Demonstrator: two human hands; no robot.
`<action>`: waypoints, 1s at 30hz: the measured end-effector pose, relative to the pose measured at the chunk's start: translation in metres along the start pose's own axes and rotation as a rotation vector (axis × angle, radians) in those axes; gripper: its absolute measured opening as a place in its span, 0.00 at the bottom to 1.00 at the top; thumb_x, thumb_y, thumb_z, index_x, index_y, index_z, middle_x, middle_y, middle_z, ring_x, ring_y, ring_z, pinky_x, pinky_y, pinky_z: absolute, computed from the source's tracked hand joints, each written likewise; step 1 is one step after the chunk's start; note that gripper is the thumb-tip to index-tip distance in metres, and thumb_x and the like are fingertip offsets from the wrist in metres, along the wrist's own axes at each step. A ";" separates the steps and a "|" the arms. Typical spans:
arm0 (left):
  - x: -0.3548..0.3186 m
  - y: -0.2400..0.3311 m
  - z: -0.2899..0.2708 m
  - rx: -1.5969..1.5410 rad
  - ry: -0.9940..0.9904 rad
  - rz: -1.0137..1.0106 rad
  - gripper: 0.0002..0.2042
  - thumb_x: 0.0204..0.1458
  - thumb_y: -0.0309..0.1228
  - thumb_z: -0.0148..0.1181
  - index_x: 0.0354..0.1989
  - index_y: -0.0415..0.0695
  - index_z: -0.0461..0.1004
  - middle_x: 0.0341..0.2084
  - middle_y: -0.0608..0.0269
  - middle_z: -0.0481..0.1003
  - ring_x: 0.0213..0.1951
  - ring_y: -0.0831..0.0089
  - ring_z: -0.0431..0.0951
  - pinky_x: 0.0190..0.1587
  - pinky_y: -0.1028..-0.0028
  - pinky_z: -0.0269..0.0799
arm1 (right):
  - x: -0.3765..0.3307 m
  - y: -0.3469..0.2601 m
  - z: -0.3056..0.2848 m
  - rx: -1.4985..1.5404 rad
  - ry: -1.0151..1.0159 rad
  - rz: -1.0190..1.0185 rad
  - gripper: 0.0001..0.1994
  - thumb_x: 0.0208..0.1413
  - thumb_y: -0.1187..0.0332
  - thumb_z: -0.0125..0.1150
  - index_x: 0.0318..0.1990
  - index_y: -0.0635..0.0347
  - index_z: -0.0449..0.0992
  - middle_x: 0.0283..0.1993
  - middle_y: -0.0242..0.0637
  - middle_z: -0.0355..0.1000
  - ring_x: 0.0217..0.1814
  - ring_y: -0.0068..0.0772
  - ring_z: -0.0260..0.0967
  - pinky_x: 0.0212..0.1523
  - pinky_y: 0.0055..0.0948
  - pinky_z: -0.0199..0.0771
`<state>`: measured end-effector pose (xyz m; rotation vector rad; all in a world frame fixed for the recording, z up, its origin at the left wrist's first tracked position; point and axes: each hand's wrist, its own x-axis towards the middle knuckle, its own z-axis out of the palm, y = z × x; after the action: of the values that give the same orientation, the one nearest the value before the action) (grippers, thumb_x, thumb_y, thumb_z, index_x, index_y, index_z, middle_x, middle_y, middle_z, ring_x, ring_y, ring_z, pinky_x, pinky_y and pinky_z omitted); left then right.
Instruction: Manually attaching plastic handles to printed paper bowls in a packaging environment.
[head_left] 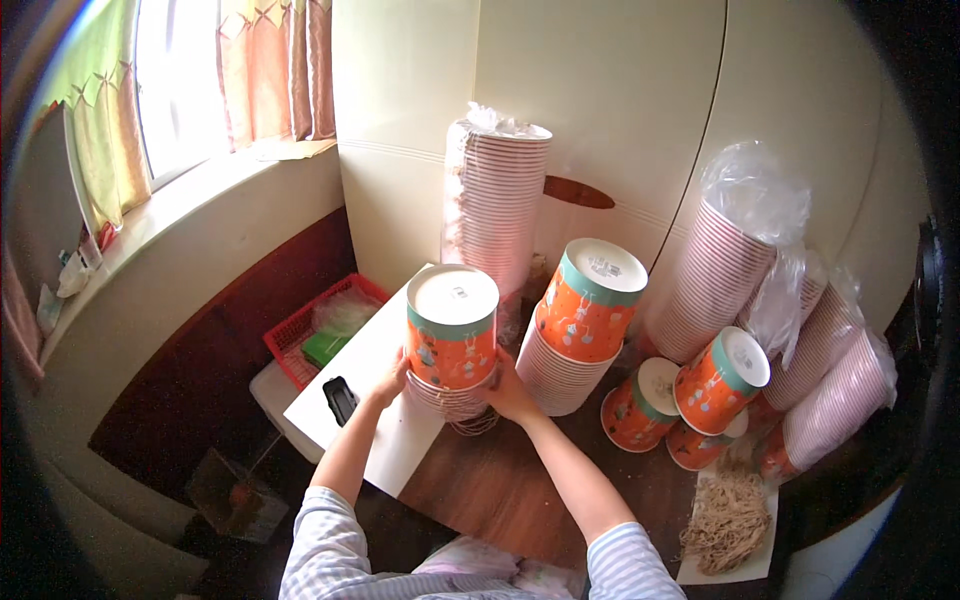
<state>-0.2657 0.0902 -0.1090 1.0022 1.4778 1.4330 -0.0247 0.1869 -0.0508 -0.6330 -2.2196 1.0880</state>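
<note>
Both my hands grip a short stack of upside-down orange paper buckets (452, 355), with a teal band and white base on the top one. My left hand (394, 380) is wrapped round its left side and my right hand (512, 392) round its right, near the stacked rims. Some thin loops of string (474, 424) show under the stack. Just right of my right hand stands a taller stack of the same buckets (572, 340), also upside down. Parts of my fingers are hidden behind the stack.
Tall plastic-wrapped bucket stacks (497, 200) stand at the back and right (715, 270). Several single buckets (722, 378) are piled at the right, near a heap of twine (728, 520). A black object (340, 400) lies on the white board (385, 455); a red basket (300, 322) sits beyond it.
</note>
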 end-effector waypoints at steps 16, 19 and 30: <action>-0.034 0.004 0.012 0.441 0.124 0.376 0.43 0.43 0.39 0.60 0.61 0.40 0.37 0.58 0.44 0.46 0.59 0.54 0.49 0.60 0.64 0.45 | 0.022 0.005 -0.003 0.300 -0.181 -0.125 0.44 0.42 0.69 0.63 0.63 0.58 0.39 0.62 0.43 0.50 0.62 0.34 0.49 0.59 0.33 0.54; -0.035 -0.001 0.012 0.346 0.163 0.311 0.43 0.43 0.35 0.61 0.62 0.42 0.36 0.56 0.44 0.47 0.58 0.54 0.52 0.58 0.63 0.51 | 0.012 -0.002 -0.007 -0.012 -0.122 -0.234 0.46 0.42 0.67 0.64 0.64 0.55 0.37 0.62 0.40 0.50 0.60 0.33 0.52 0.57 0.32 0.57; -0.088 0.081 0.050 0.786 0.663 0.792 0.29 0.42 0.28 0.58 0.54 0.40 0.55 0.47 0.46 0.60 0.50 0.51 0.61 0.52 0.60 0.57 | -0.010 -0.140 -0.159 -1.022 0.609 -0.478 0.20 0.39 0.66 0.60 0.43 0.57 0.66 0.47 0.38 0.62 0.48 0.40 0.59 0.47 0.39 0.59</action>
<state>-0.1892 0.0275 -0.0257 1.8552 2.3937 1.8736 0.0683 0.1892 0.1398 -0.6418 -2.0594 -0.5001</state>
